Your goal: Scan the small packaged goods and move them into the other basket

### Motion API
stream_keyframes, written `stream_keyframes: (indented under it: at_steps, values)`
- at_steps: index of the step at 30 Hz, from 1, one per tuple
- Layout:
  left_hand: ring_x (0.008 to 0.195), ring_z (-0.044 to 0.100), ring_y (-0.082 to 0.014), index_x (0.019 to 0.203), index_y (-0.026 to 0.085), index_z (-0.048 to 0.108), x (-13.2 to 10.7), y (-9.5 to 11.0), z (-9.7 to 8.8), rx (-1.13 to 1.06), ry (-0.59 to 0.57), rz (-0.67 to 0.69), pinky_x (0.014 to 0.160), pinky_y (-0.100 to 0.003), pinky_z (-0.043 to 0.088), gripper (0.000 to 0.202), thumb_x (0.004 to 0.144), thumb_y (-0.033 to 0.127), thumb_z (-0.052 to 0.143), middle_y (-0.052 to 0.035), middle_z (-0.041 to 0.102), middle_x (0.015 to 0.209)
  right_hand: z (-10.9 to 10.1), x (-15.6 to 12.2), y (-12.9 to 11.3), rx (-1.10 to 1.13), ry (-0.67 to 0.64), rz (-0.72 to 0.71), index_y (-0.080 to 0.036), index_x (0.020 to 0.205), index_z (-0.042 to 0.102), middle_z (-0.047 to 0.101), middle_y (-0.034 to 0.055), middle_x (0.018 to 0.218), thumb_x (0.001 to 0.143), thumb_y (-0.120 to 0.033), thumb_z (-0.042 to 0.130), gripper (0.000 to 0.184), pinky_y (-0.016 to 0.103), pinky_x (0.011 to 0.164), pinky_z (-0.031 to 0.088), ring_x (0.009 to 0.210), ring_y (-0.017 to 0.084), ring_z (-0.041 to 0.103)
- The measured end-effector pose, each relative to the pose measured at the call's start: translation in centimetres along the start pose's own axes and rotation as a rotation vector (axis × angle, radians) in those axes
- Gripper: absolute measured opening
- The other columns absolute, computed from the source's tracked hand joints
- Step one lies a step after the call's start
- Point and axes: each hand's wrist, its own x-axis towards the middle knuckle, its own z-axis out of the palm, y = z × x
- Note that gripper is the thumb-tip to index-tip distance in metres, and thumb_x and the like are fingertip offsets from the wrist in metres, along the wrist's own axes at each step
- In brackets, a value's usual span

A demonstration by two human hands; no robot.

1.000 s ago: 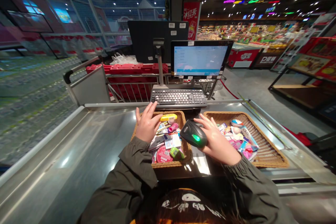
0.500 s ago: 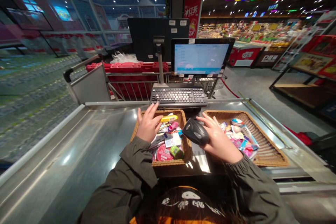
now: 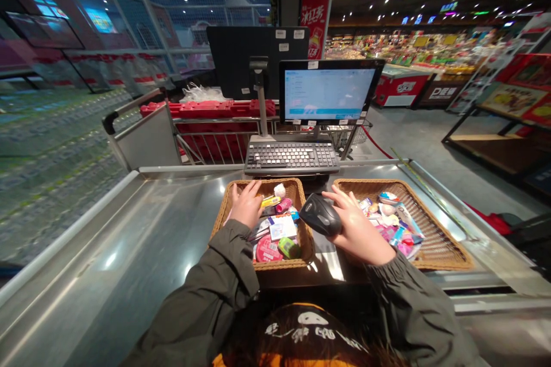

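Observation:
My left hand point(image 3: 246, 206) is down in the left wicker basket point(image 3: 279, 265), its fingers curled around a small yellow packet point(image 3: 271, 201). Around it lie several small goods, among them a round red tin point(image 3: 267, 250), a white card point(image 3: 282, 227) and a green item point(image 3: 289, 248). A black barcode scanner point(image 3: 321, 215) sits gripped in my right hand point(image 3: 357, 229), held over the gap between the two baskets. The right wicker basket point(image 3: 443, 252) holds several colourful small packets point(image 3: 390, 223).
Both baskets stand on a steel checkout counter point(image 3: 150, 229). Behind them are a keyboard point(image 3: 291, 156) and a lit monitor point(image 3: 327, 93) on a stand. A shopping cart point(image 3: 142, 137) and stacked red baskets point(image 3: 206, 110) are beyond the counter. Store shelves fill the right.
My left hand has dropped from the basket's far rim into the basket and closed on the yellow packet. The scanner's green light has gone out; my right hand has barely moved.

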Motion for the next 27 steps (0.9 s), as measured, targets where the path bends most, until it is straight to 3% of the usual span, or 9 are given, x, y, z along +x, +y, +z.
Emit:
stream_keyframes:
  at_steps: [6, 11, 16, 23, 27]
  values:
    - [0.135, 0.043, -0.0323, 0.076, 0.019, 0.071, -0.4, -0.2, 1.1, 0.033, -0.081, 0.043, 0.112, -0.071, 0.011, 0.014, 0.077, 0.013, 0.059, -0.0142, 0.053, 0.142, -0.1, -0.2, 0.1, 0.011, -0.004, 0.024, -0.015, 0.118, 0.061, 0.048, 0.0176, 0.142, 0.073, -0.017, 0.059, 0.045, 0.069, 0.113, 0.019, 0.144, 0.039, 0.025]
    - [0.139, 0.039, -0.0313, 0.082, 0.019, 0.072, -0.8, 0.0, 2.1, 0.060, -0.233, 0.017, 0.113, -0.070, 0.012, 0.021, 0.079, 0.010, 0.053, -0.0141, 0.049, 0.146, 0.2, -0.2, 0.6, 0.022, -0.008, 0.044, -0.017, 0.116, 0.062, 0.047, 0.0165, 0.143, 0.072, -0.018, 0.060, 0.044, 0.069, 0.112, 0.018, 0.144, 0.039, 0.026]
    - [0.142, 0.033, -0.0355, 0.096, 0.020, 0.072, -0.9, 0.9, 1.7, 0.029, -0.380, -0.025, 0.112, -0.068, 0.018, 0.024, 0.073, 0.022, 0.069, -0.0166, 0.039, 0.152, 0.2, 0.2, 1.2, 0.033, 0.004, 0.067, -0.017, 0.117, 0.062, 0.049, 0.0159, 0.142, 0.070, -0.018, 0.060, 0.046, 0.069, 0.112, 0.018, 0.144, 0.039, 0.027]
    - [0.140, 0.036, -0.0350, 0.111, 0.024, 0.067, 1.2, 3.9, -2.3, -0.121, -0.265, 0.149, 0.110, -0.068, 0.025, 0.033, 0.080, 0.032, 0.068, -0.0159, 0.040, 0.151, -1.5, -1.5, 3.3, -0.002, 0.090, 0.160, -0.019, 0.121, 0.059, 0.051, 0.0142, 0.141, 0.072, -0.021, 0.061, 0.050, 0.070, 0.111, 0.022, 0.141, 0.039, 0.032]
    - [0.139, 0.038, -0.0349, 0.112, 0.023, 0.067, 3.4, 6.4, -2.6, -0.199, -0.164, 0.282, 0.109, -0.068, 0.027, 0.030, 0.082, 0.031, 0.065, -0.0165, 0.042, 0.150, -4.2, -4.0, 6.3, -0.090, 0.166, 0.228, -0.018, 0.122, 0.060, 0.052, 0.0148, 0.139, 0.075, -0.027, 0.062, 0.048, 0.067, 0.110, 0.027, 0.141, 0.040, 0.032]
